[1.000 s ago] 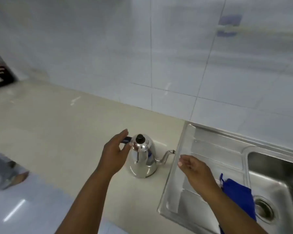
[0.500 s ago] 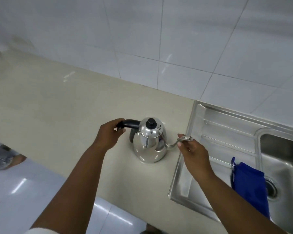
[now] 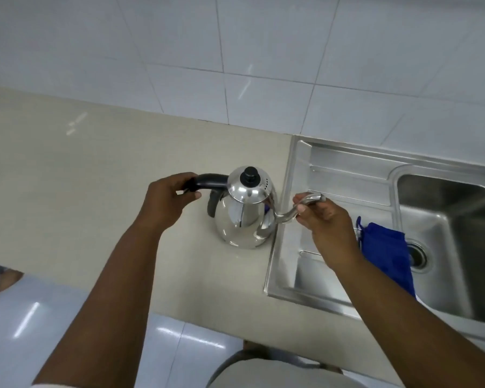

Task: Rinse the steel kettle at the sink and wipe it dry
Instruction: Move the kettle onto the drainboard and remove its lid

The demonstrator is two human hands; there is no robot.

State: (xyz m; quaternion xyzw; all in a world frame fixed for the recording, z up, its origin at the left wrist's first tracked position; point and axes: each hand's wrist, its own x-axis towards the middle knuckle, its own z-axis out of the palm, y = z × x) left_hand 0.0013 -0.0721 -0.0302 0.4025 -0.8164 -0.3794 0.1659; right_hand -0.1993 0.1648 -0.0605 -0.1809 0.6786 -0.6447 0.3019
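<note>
Within the last second both hands have closed on the steel kettle (image 3: 244,214): left hand (image 3: 165,203) fingers wrapped around its black handle (image 3: 207,182), right hand (image 3: 324,219) pinching the gooseneck spout (image 3: 287,215). It stands on the table (image 3: 95,177) beside the sink (image 3: 445,219) (probably about to be lifted).

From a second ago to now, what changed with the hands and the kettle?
The left hand, which was only reaching, closed its grip on the black handle. The right hand moved in from over the drainboard and took hold of the spout. The steel kettle stayed standing on the counter beside the sink, lid on; the blue cloth stayed draped at the basin.
</note>
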